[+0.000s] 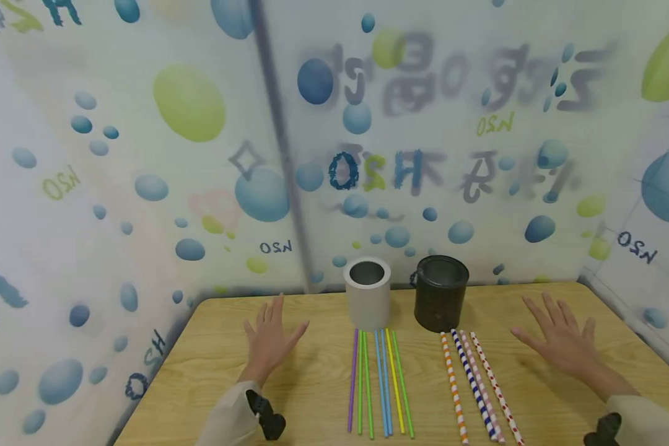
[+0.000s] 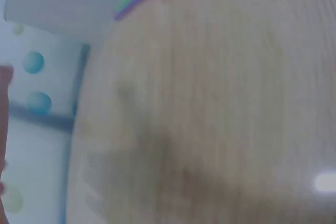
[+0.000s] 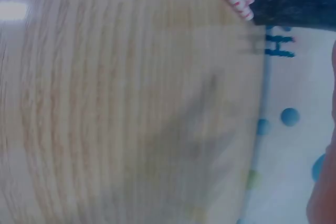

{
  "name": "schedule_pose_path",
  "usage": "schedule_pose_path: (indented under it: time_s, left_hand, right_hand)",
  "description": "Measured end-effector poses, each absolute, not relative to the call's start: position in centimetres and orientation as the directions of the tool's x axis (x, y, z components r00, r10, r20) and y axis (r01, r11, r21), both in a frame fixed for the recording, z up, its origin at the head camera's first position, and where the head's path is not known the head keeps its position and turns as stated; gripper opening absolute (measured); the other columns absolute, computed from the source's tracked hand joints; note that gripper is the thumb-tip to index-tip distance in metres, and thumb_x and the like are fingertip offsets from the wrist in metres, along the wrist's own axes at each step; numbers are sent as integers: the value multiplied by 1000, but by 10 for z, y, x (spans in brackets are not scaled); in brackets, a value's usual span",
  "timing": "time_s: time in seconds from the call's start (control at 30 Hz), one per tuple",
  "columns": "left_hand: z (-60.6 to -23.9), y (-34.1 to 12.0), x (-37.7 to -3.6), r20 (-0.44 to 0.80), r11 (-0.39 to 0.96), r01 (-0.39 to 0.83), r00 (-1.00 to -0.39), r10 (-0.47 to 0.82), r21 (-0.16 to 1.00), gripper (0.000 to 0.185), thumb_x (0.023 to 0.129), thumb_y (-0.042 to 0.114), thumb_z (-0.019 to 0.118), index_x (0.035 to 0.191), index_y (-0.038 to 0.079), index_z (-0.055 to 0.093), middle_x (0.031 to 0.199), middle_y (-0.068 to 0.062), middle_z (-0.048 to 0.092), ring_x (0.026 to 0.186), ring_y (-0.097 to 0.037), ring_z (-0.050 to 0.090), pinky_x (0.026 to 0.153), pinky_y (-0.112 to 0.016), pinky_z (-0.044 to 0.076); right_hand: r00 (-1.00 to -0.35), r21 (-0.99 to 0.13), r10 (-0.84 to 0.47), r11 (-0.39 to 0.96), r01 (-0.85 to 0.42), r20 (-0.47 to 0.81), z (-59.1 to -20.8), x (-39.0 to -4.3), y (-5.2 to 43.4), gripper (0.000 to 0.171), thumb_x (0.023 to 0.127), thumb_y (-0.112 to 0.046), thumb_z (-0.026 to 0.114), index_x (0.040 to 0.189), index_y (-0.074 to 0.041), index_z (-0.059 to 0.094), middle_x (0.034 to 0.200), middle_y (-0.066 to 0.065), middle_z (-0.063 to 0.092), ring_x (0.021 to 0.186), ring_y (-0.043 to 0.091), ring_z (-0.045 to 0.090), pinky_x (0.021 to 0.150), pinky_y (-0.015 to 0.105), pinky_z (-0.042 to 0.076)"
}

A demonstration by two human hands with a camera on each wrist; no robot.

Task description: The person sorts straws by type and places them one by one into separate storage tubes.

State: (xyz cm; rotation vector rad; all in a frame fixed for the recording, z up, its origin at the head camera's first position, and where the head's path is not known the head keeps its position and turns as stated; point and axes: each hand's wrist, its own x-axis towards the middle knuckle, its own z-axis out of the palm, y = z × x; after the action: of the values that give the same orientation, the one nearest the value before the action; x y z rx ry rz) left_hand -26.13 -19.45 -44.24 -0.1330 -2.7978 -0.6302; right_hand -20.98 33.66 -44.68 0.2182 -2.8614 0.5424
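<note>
- Wooden table (image 1: 535,310), backed by curtain walls (image 1: 189,155) printed with blue and green bubbles.
- My left hand (image 1: 270,341) and right hand (image 1: 560,341) lie flat, fingers spread, holding nothing.
- Plain coloured straws (image 1: 379,384) and striped straws (image 1: 476,387) lie between them.
- White cup (image 1: 367,300) and black cup (image 1: 441,301) stand behind the straws; I cannot see their contents.

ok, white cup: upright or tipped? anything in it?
Upright: the white cup stands on its base with the mouth up. The visible part of its inside looks empty; the bottom is hidden.
</note>
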Motion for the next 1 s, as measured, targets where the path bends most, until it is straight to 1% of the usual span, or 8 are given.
schedule_pose_path:
  time_s: [0.07,0.13,0.23,0.3,0.43,0.63,0.8,1.0]
  left_hand:
    - [-435,-186,-266,308,845,187,-951,28,502,69,86,49,56,138,7,38,133,-17,46,122,-35,39,98,-61,23]
    - [-427,-177,-271,316,765,219,-948,21,606,52,88,37,59,128,4,51,117,-16,57,107,-33,52,90,-51,39]
    - [-415,-163,-280,306,638,244,-952,14,730,33,88,23,61,115,3,61,100,-13,63,91,-28,59,75,-42,49]
    - [-409,-153,-286,297,574,252,-955,16,779,27,88,18,61,110,2,64,95,-12,64,86,-26,59,71,-38,51]
    - [-396,-133,-299,263,470,240,-965,17,850,26,87,14,62,109,1,65,94,-13,65,83,-25,61,68,-34,52]
    - [-386,-105,-315,163,315,151,-987,-11,937,31,85,12,63,114,-1,62,100,-16,62,90,-30,60,69,-33,53]
    - [-386,-91,-322,110,240,94,-993,-53,966,34,82,11,67,113,-1,61,105,-18,58,92,-28,58,71,-33,53]
    - [-388,-83,-326,73,189,59,-995,-70,980,35,80,7,69,113,-1,62,109,-19,55,97,-29,55,73,-34,52]
  right_hand:
    - [-953,-364,-135,902,-232,272,-440,-208,333,78,89,-45,53,148,-13,14,145,30,11,127,54,8,83,78,-3]
    - [-945,-424,-174,860,-283,278,-430,-206,327,69,90,-38,56,142,-3,28,137,33,28,120,54,25,83,75,16]
    - [-942,-537,-238,775,-332,238,-417,-203,312,53,91,-28,56,130,5,43,122,28,49,106,45,47,79,59,40]
    - [-939,-615,-287,711,-342,191,-410,-201,299,46,92,-23,55,127,6,47,113,22,57,97,36,56,73,46,48]
    - [-914,-725,-382,589,-357,139,-408,-202,272,39,93,-19,53,123,6,50,98,13,62,81,20,62,64,28,51]
    - [-872,-826,-475,440,-354,121,-421,-212,231,38,93,-17,53,123,8,50,93,17,61,76,25,62,63,35,52]
    - [-863,-890,-488,326,-319,130,-439,-224,202,37,93,-12,53,121,12,49,89,22,60,74,32,61,64,42,52]
    - [-909,-914,-395,307,-266,132,-458,-237,172,33,88,-7,58,112,14,54,79,17,62,64,28,60,50,34,50]
